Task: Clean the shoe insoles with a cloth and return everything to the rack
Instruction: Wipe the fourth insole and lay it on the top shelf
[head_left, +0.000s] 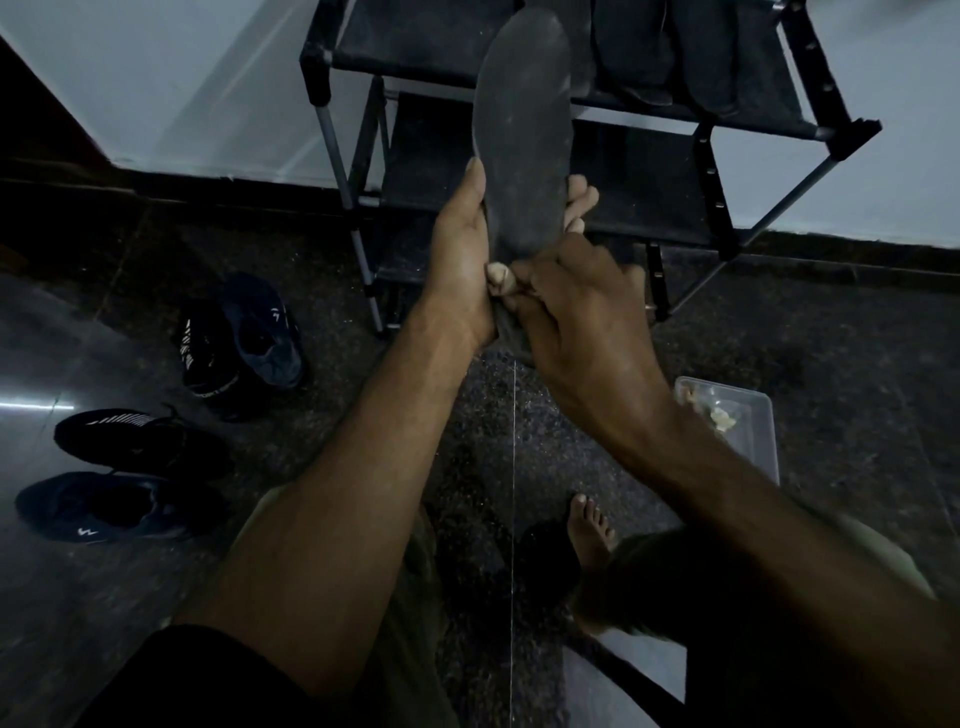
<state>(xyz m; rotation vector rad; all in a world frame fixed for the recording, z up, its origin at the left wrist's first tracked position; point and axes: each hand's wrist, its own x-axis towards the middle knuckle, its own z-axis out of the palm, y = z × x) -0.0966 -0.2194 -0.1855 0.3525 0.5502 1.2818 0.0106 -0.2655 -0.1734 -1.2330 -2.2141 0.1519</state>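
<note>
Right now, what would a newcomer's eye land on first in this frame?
The dusty grey insole held upright at centre, in the left hand, with the right hand at its lower end. Behind it stands the black shoe rack; four dark shoes lie on the floor at left.

Dim home entryway, seen from above.
A black fabric-shelved shoe rack (649, 171) stands against a pale wall beyond the fingers (579, 200); dark sneakers (244, 338) lie left of them on polished stone floor (857, 374).
</note>
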